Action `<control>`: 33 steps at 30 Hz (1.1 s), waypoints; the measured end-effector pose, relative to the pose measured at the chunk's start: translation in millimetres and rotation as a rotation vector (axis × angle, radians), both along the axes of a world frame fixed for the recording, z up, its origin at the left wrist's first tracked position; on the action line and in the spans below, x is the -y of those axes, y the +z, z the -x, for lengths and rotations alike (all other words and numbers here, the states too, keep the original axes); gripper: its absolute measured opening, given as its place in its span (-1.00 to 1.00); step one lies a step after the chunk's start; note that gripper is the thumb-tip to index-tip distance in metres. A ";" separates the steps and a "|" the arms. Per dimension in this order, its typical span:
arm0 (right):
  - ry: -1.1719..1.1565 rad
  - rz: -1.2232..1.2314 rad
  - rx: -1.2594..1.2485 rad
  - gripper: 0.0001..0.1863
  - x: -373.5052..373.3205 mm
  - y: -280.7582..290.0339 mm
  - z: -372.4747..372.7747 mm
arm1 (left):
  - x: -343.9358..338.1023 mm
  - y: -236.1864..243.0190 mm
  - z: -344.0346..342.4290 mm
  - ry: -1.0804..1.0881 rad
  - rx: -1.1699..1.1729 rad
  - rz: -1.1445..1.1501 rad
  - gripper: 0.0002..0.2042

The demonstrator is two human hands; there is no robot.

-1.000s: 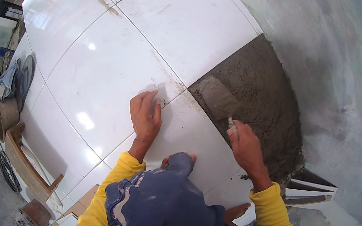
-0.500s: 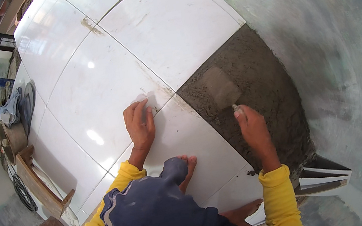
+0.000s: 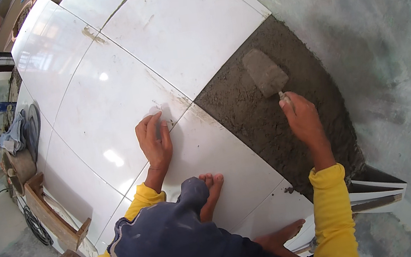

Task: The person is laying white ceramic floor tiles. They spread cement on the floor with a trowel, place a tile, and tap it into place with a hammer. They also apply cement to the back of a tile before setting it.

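My right hand [image 3: 303,116] grips the handle of a mortar-coated trowel [image 3: 264,73]. Its flat blade lies against the wet grey mortar [image 3: 246,114], which fills the gap between the white tiles and the wall. My left hand [image 3: 155,138] rests fingertips down on a glossy white floor tile [image 3: 100,99], close to a joint, with its fingers somewhat apart and nothing seen in them. Another white tile [image 3: 185,30] borders the mortar on the far side, and a nearer tile [image 3: 224,147] borders it on the left.
A grey-green wall [image 3: 364,51] rises on the right. White tile pieces [image 3: 377,190] lean at the lower right. Along the left are a wooden frame [image 3: 51,215], a bucket [image 3: 21,165], a coiled black cable [image 3: 36,225] and a pale blue cloth [image 3: 13,135]. Mortar smears mark some tiles.
My right hand has carried the trowel right and slightly farther away across the mortar. My left hand stays on the tile. The view has shifted a little.
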State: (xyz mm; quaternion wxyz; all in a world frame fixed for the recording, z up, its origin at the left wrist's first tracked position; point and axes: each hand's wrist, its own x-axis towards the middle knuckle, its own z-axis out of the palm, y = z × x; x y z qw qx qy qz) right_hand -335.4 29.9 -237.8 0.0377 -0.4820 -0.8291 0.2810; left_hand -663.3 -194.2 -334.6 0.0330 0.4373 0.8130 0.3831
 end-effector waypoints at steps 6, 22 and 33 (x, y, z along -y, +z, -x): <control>0.203 0.122 0.063 -0.62 59.2 30.4 12.1 | 0.5 -5.9 -0.6 -0.002 -0.021 0.022 -0.72; 0.193 0.110 0.115 -0.65 76.3 35.5 -83.8 | 4.1 -15.0 -0.2 0.008 -0.049 0.028 -0.74; 0.104 0.365 0.043 -0.61 48.2 10.7 -44.9 | 6.0 -20.0 0.3 -0.021 -0.057 0.079 -0.74</control>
